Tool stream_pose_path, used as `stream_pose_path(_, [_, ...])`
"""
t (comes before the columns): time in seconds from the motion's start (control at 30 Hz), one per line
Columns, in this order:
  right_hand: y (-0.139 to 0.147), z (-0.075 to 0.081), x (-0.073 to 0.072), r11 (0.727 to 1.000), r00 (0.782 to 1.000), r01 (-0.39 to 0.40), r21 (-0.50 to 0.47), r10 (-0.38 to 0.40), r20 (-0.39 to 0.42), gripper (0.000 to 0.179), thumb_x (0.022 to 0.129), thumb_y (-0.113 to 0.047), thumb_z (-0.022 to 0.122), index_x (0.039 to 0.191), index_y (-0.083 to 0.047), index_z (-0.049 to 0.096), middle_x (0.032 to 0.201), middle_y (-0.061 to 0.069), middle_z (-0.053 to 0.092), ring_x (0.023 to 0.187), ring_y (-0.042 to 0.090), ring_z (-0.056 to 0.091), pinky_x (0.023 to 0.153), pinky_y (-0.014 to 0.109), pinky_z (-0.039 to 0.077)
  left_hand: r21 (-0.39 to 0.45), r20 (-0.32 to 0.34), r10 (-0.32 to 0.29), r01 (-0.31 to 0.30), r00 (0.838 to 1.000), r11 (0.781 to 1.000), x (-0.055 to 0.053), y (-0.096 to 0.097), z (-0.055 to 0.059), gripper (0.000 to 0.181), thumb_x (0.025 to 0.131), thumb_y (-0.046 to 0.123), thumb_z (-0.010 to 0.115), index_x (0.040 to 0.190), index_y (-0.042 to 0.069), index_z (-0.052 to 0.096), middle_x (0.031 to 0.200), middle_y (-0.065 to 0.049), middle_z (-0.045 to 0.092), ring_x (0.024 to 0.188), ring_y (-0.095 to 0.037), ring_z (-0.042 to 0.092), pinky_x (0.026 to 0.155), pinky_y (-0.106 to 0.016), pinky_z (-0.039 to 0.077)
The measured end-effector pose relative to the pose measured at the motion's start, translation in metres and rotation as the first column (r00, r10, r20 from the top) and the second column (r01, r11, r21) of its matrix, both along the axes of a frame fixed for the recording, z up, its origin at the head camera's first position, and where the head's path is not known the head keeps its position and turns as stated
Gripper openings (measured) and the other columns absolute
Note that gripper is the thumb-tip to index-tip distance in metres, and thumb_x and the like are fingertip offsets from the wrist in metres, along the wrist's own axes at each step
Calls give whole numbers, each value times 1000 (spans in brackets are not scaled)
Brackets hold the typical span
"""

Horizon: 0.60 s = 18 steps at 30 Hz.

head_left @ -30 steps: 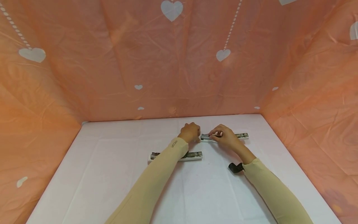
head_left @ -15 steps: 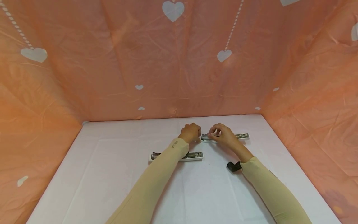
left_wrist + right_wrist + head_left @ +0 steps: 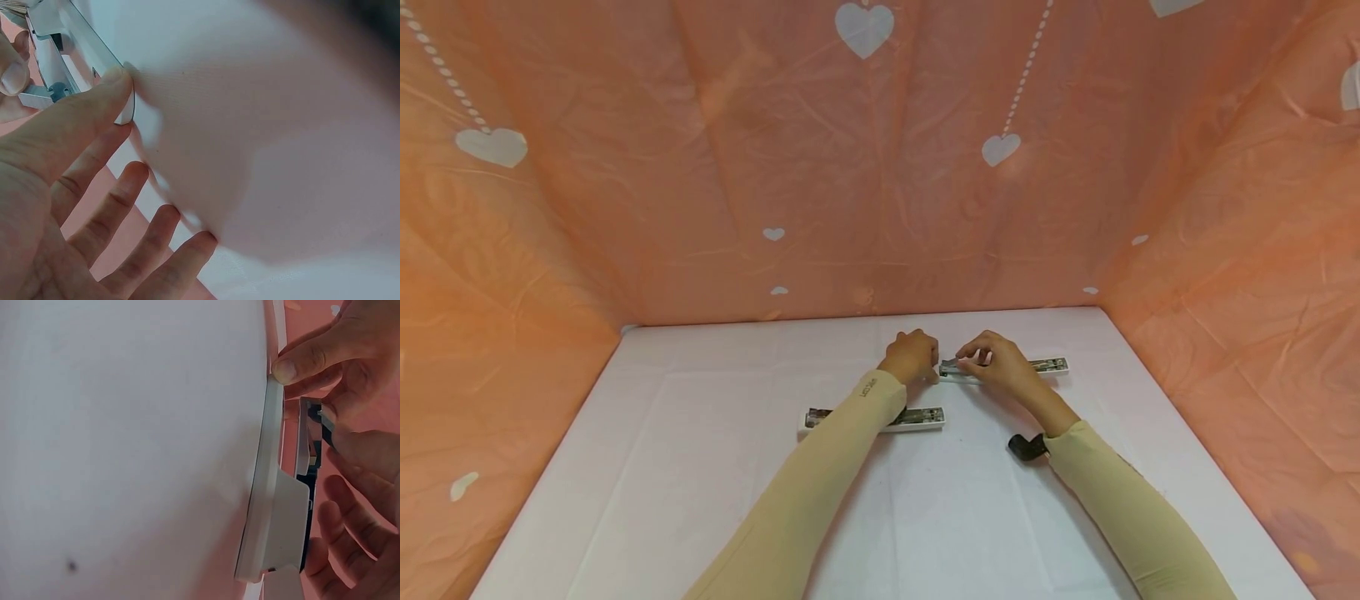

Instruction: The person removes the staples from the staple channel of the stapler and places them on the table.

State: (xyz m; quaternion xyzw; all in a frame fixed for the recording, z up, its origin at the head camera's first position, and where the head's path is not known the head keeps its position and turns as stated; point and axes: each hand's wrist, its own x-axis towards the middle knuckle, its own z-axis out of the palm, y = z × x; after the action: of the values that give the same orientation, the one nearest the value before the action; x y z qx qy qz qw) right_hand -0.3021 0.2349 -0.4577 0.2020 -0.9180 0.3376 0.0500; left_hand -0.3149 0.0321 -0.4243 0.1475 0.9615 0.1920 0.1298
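A long, narrow white device (image 3: 1051,365) with metal and dark insides lies at the back right of the table. My left hand (image 3: 912,354) pinches the tip of its white base (image 3: 94,44) between thumb and index finger; the other fingers are spread near the tabletop. With thumb and index finger, my right hand (image 3: 1003,364) pinches a small grey metal part (image 3: 328,428) at the same end, just above the base. Its remaining fingers bend loosely beside the device. A second similar white device (image 3: 922,417) lies nearer, partly hidden beneath my left forearm.
A white cloth covers the table (image 3: 647,483). Orange curtains (image 3: 880,183) with white hearts stand at the back and both sides. A black wrist-worn piece (image 3: 1026,447) juts from the right cuff over the tabletop.
The right forearm has shifted slightly left, and the right fingertips have moved a little to the left along the device's end. The left hand keeps its hold.
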Motion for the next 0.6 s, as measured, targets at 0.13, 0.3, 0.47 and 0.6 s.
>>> stream_pose_path(0.13, [1,1,1,1000,1000,5,-9,-6,-16,11,93,-11,85,103,-8,83,99,6,68,85,20,61,73,33,49,1,-10,-6,6,1000,1000,0,0,-2,23,88,18,92,94,13,71,106,-1,64,107,-27,54,89,-39,50])
stream_pose_path(0.3, [5,2,3,999,998,5,-36,-7,-60,12,93,-10,85,104,-8,82,97,6,68,85,21,61,72,32,49,-20,-19,-10,9,1000,1000,0,1,-2,23,88,19,92,97,13,72,111,-2,65,108,-27,55,91,-40,51])
stream_pose_path(0.47, [10,1,5,998,997,6,-58,-11,-79,12,93,-9,85,105,-8,82,95,6,68,83,19,60,72,29,49,-20,-23,-5,4,1000,1000,1,1,0,22,88,18,92,99,13,73,112,-2,67,110,-27,56,93,-41,52])
stream_pose_path(0.6, [14,0,8,997,996,10,-75,-16,-83,11,93,-10,85,104,-8,82,93,5,67,82,18,60,70,27,49,-19,-16,-3,3,1000,1000,1,1,0,22,89,18,91,99,12,73,114,-3,66,110,-27,56,93,-40,51])
